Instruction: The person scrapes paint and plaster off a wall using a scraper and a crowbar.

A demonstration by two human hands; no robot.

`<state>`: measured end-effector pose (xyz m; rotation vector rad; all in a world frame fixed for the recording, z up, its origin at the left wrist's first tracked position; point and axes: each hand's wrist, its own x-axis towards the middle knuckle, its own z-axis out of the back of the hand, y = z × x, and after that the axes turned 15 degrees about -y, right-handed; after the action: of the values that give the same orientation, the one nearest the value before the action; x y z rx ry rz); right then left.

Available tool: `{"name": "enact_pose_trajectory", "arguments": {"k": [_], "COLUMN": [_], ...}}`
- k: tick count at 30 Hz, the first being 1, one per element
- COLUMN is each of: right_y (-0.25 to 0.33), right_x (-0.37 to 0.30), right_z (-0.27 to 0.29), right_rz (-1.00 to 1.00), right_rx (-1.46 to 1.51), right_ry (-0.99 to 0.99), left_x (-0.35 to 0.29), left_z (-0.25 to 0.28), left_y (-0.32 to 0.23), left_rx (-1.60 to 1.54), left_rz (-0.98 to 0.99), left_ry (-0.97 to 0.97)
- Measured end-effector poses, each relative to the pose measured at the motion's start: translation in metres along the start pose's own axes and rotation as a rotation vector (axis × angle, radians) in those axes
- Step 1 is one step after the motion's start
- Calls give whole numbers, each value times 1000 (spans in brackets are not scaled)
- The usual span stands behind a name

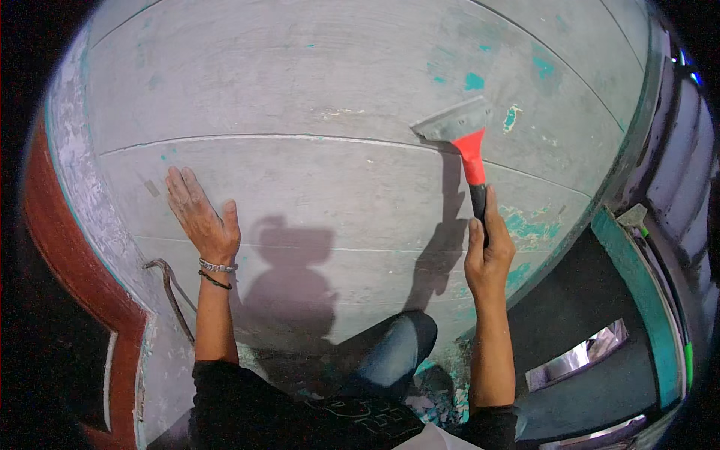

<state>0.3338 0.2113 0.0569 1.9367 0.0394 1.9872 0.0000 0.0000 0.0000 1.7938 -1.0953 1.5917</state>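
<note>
My right hand (490, 251) is wrapped round the black handle of a wide-bladed scraper (471, 157) with a red neck. Its metal blade lies at or very near the grey wall (360, 187), just above a horizontal groove; whether it touches, I cannot tell. Patches of turquoise paint (474, 81) show on the wall around and above the blade. Over on the left, my left hand (204, 217) is held up against the wall or close to it, fingers stretched and holding nothing. Two bracelets (216, 273) circle that wrist.
A bent rod (171, 292) juts out beside my left forearm. Along the left runs a red-brown border (75, 240). My bent knee (401, 345) is near the wall's foot, by paint flakes (439, 401). At right stands a dark panel with a turquoise edge (637, 292).
</note>
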Motion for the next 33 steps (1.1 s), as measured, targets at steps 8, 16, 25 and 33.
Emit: {"name": "enact_pose_trajectory", "arguments": {"k": [8,16,25,33], "right_y": [-20,34,59,67], "right_x": [-15,-5,-2,-1], "right_z": [4,-28,-36,-34], "right_rz": [87,76,184,140], "right_rx": [-6,39,-57,-77], "right_ry": [-19,146,154,171], "left_x": [4,-2,-4,0], "left_z": [0,-1,-1,-3], "left_y": [-1,6,8,4], "left_rx": [7,6,-16,-52], "left_rz": [6,23,29,36], "left_ry": [-11,29,19,18]}}
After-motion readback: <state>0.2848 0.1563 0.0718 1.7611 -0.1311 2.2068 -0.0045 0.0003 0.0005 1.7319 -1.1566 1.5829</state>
